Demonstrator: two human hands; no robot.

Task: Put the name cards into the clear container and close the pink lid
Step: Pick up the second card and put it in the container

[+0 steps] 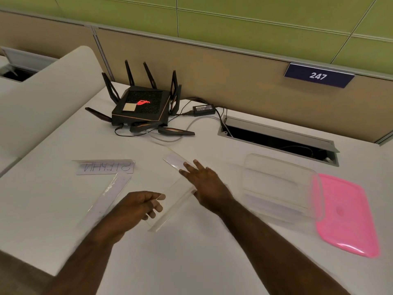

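Left hand [140,204] pinched near end of clear name card [173,202]; right hand [205,184] lay spread, empty, on far end; clear container [282,186] stood rightward on worktop [191,252], pink lid [348,216] beside; advisable: lift level, insert lengthwise.

L hand [140,204] fingers curled; R hand [204,182] flat, fingers spread.

container [282,186]: clear glossy plastic | lid [348,216]: glossy pink plastic | desk [212,252]: matt white
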